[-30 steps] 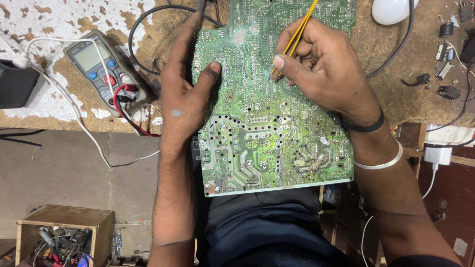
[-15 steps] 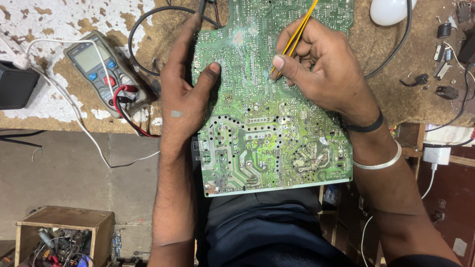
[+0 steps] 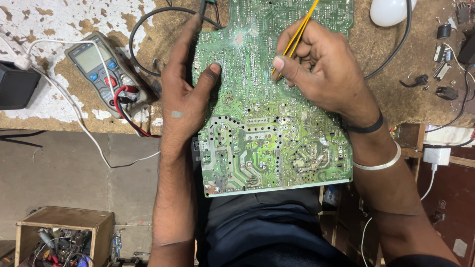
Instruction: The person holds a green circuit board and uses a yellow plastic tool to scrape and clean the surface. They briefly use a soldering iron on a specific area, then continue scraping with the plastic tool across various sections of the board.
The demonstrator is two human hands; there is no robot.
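A large green circuit board (image 3: 269, 138), solder side up, lies partly on the workbench and overhangs toward my lap. My left hand (image 3: 184, 94) grips its left edge, thumb pressed on the board's face. My right hand (image 3: 321, 74) rests on the upper part of the board and pinches a thin yellow tool (image 3: 297, 37), shaped like tweezers or a probe, whose lower tip sits near my thumb on the solder joints. A black band and a silver bangle circle my right wrist.
A grey multimeter (image 3: 106, 74) with red and black leads lies left of the board. A black cable (image 3: 148, 20) loops behind my left hand. A white bulb (image 3: 391, 10) and small dark parts (image 3: 445, 91) sit at right. A wooden box of tools (image 3: 62, 237) stands on the floor.
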